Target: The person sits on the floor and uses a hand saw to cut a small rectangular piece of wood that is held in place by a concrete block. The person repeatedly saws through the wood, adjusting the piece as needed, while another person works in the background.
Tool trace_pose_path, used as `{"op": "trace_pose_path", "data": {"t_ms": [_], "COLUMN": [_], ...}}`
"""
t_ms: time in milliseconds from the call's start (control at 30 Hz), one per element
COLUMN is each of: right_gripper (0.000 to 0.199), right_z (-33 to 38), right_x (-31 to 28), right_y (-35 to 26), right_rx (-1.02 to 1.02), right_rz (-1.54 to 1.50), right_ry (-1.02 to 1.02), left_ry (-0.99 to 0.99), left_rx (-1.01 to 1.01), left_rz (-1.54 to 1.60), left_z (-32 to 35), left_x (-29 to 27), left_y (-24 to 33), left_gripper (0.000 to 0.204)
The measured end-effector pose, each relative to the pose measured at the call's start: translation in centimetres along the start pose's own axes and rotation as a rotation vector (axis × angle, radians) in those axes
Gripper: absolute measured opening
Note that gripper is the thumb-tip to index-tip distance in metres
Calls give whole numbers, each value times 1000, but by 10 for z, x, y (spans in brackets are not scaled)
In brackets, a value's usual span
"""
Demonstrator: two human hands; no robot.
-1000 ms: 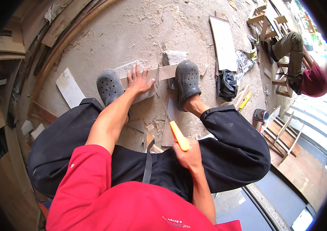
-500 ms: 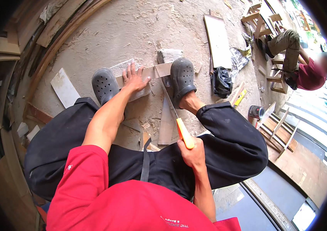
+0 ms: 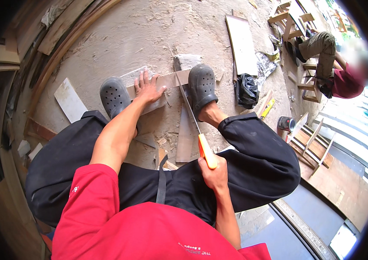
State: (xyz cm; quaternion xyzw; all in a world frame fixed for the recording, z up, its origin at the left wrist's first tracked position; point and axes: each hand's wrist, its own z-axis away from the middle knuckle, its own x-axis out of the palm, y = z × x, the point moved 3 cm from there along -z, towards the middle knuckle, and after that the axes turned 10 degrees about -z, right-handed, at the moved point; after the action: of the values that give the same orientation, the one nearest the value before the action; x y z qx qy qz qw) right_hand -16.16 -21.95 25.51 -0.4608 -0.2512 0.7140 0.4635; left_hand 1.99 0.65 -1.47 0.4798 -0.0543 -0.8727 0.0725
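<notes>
A handsaw [image 3: 190,108] with a long thin blade and a yellow-orange handle slants across a narrow wooden board [image 3: 165,81]. My right hand [image 3: 215,171] is closed around its handle, close to my right thigh. The blade's far end crosses the board just left of my right clog [image 3: 202,84]. My left hand [image 3: 148,89] lies on the board with fingers spread, between my left clog [image 3: 115,95] and the blade. Pale blocks [image 3: 187,61] lie beneath and behind the board. Its ends are partly hidden by my clogs.
Wood offcuts [image 3: 185,138] lie between my feet. To the right are a white panel [image 3: 241,45], a black plastic bag [image 3: 247,91], a yellow-handled tool [image 3: 267,108] and a can [image 3: 286,123]. Another person [image 3: 348,84] sits at far right. Curved planks [image 3: 58,54] line the left.
The whole view has shifted slightly left. Against the board, the saw blade sits a little farther right; both hands keep their holds.
</notes>
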Motion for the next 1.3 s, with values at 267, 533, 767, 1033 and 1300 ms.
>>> {"op": "trace_pose_path", "data": {"t_ms": [267,533,767,1033,1300], "right_gripper": [21,23,21,19,20], "right_z": [-12,-20,-22,-16,-17], "right_x": [0,6,6,1,-2], "right_y": [1,3,3,-2,2], "right_rx": [-11,-84,-65,-73,-41], "right_rz": [-34,-10,26,34,13], "right_ry": [-10,-18,-60,-68,-46], "left_ry": [-2,15,28,39,177], "left_rx": [0,10,15,11,-37], "left_rz": [-1,12,21,5,105], "left_z": [2,-1,-5,-5,-1], "left_x": [-3,1,7,8,-4], "left_y": [0,-2,-5,-5,2], "left_gripper": [75,75,75,75,60]}}
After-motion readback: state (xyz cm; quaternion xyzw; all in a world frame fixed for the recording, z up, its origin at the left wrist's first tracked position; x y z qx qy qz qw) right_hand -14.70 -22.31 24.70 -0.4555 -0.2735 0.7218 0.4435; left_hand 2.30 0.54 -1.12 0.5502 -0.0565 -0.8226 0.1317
